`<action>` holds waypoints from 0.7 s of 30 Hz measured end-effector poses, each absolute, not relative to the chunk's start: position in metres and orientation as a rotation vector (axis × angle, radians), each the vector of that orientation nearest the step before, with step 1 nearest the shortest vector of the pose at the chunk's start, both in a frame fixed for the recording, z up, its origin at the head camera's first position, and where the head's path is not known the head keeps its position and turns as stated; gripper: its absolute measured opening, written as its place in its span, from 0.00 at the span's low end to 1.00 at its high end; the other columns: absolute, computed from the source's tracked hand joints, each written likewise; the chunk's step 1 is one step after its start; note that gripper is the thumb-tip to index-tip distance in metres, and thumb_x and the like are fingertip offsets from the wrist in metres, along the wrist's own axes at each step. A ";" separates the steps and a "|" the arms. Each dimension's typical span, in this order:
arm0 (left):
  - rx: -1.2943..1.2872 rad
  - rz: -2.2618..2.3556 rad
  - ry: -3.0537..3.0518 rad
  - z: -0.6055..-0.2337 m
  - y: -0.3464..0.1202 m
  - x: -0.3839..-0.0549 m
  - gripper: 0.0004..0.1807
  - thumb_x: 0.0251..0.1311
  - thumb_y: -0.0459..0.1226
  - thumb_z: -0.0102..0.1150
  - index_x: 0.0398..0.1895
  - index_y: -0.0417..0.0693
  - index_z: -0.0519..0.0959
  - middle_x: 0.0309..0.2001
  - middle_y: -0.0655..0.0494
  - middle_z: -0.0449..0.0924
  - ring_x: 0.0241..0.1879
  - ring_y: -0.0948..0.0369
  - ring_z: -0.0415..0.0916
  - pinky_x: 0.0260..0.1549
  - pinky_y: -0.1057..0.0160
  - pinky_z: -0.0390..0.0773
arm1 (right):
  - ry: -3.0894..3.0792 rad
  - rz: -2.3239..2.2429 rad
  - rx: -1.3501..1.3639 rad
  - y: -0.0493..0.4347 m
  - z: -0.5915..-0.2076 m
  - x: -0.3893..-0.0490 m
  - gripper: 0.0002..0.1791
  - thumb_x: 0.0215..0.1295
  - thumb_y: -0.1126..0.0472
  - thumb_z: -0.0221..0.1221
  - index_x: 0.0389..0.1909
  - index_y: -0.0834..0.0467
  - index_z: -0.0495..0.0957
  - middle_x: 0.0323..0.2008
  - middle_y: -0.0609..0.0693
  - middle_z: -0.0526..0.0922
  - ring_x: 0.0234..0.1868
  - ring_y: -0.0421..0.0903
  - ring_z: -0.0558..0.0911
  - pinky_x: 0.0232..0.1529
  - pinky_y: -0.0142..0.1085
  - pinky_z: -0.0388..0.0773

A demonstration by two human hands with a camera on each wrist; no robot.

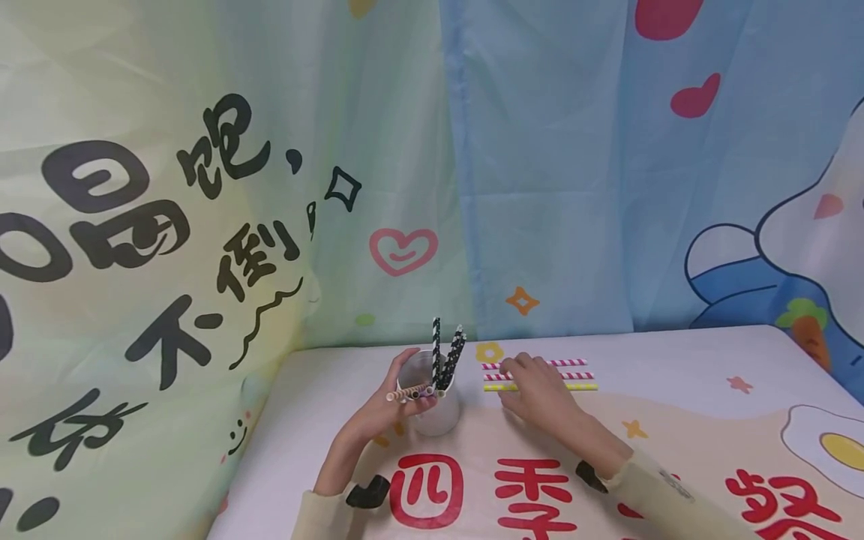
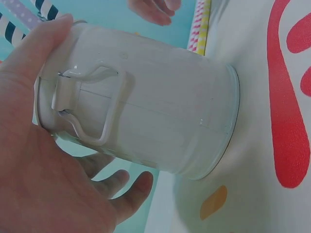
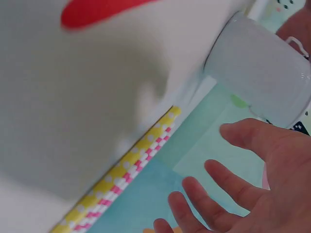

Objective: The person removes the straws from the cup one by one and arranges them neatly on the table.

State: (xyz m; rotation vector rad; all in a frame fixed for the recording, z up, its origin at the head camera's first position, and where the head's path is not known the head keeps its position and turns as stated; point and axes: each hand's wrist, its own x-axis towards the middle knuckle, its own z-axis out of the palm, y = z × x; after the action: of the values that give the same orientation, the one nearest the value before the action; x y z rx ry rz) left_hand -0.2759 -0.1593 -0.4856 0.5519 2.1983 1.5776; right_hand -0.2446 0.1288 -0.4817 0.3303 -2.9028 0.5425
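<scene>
My left hand (image 1: 374,412) grips a white pail (image 1: 439,417) near its rim, thumb on one side and fingers round the other. The left wrist view shows the pail's small wire-like handle (image 2: 114,109) beside the palm. Black-and-white patterned straws (image 1: 451,361) stand up in the pail, and brownish striped straws (image 1: 403,394) lean out over its rim by my thumb. My right hand (image 1: 540,390) hovers over a yellow dotted straw (image 1: 584,387) and two pink-and-white striped straws (image 1: 582,376) lying side by side. Its fingers (image 3: 233,182) are spread, holding nothing.
A tablecloth with large red characters (image 1: 427,491) and a printed fried egg (image 1: 820,442) covers the table. Behind its back edge hangs a pale blue and yellow printed curtain (image 1: 547,165).
</scene>
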 end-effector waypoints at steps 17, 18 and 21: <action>0.556 1.585 2.187 -0.487 -0.160 -0.277 0.48 0.65 0.38 0.64 0.78 0.68 0.43 0.64 0.37 0.69 0.56 0.51 0.81 0.62 0.46 0.76 | -2.834 1.214 0.217 0.123 -0.473 -0.229 0.28 0.62 0.58 0.68 0.62 0.54 0.72 0.62 0.55 0.75 0.66 0.57 0.73 0.64 0.56 0.75; 0.558 1.587 2.184 -0.487 -0.160 -0.277 0.48 0.65 0.38 0.64 0.78 0.68 0.43 0.64 0.37 0.69 0.56 0.51 0.81 0.62 0.46 0.76 | -2.830 1.238 0.213 0.121 -0.472 -0.227 0.28 0.62 0.57 0.68 0.62 0.53 0.71 0.62 0.54 0.75 0.66 0.57 0.73 0.63 0.56 0.75; 0.562 1.592 2.177 -0.487 -0.160 -0.277 0.48 0.65 0.38 0.64 0.78 0.67 0.43 0.64 0.37 0.69 0.56 0.51 0.81 0.62 0.46 0.76 | -2.806 1.302 0.210 0.116 -0.471 -0.223 0.28 0.62 0.56 0.68 0.63 0.52 0.71 0.61 0.52 0.76 0.64 0.55 0.75 0.62 0.54 0.77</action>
State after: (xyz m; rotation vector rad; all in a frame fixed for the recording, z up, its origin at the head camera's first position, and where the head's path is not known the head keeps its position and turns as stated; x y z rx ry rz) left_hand -0.2770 -0.1601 -0.4872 0.5616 2.1772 1.5918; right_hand -0.2233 0.1159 -0.4709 0.2103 -2.8060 1.3023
